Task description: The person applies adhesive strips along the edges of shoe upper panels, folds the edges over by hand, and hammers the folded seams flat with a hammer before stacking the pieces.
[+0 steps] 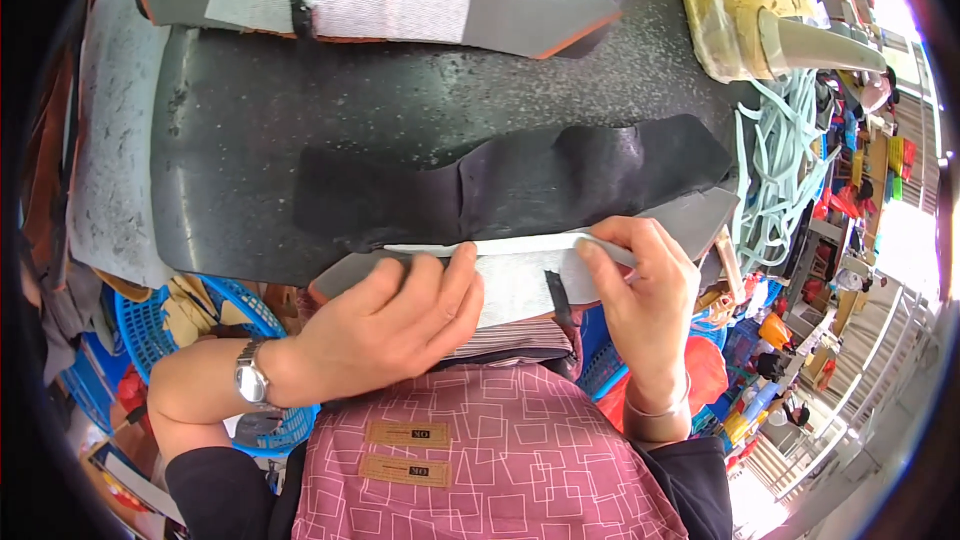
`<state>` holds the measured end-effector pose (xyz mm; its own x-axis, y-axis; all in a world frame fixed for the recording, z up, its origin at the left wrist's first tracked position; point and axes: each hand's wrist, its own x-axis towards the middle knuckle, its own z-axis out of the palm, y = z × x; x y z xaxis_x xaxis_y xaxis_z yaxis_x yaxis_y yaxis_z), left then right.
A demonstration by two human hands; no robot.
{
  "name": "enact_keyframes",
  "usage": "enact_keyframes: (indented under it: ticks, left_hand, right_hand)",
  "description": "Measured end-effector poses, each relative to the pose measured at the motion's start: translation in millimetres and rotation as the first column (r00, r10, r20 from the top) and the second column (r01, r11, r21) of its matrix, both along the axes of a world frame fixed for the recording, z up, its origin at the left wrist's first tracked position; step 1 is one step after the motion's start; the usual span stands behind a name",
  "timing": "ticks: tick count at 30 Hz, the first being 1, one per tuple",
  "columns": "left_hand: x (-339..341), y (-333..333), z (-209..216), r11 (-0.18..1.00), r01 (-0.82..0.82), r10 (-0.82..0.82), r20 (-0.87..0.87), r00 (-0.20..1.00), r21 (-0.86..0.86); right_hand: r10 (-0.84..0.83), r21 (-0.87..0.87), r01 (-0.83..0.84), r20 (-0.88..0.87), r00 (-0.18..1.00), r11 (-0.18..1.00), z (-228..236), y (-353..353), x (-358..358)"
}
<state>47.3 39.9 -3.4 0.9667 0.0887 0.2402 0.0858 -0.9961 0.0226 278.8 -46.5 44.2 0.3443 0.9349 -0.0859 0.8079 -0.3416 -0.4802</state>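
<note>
A long white strip (520,244) lies along the seam between a black fabric piece (600,170) and a grey panel with a whitish patch (510,290). My right hand (650,290) pinches the strip's right end between thumb and index finger. Over the panel's left part, my left hand (400,325) is palm down with its fingers apart, one fingertip pressing the strip near its middle. A short black tab (557,290) sits on the whitish patch between my hands. The panel's near edge touches my lap, and my left hand hides part of it.
A speckled black work surface (300,100) bears stacked grey panels (530,10) at the far side. Right of it hang tangled pale green strips (785,170), below a yellowish container (740,0) with a pale curved handle-like piece (825,45). A blue basket (150,325) stands at lower left.
</note>
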Motion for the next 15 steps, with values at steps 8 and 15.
enact_keyframes:
  ticks: [8, 15]
  left_hand:
    - [45.1, -20.8, 5.7, 0.999, -0.043, 0.042, -0.073, 0.996, -0.006]
    - [73.9, -43.8, 14.8, 0.982, -0.142, 0.163, -0.183, 0.969, 0.121]
  right_hand:
    - [0.015, 0.016, -0.014, -0.016, 1.0, 1.0, -9.6, 2.4, 7.1]
    - [-0.057, 0.067, 0.073, -0.214, 0.975, 0.995, -12.5, 1.2, 20.1]
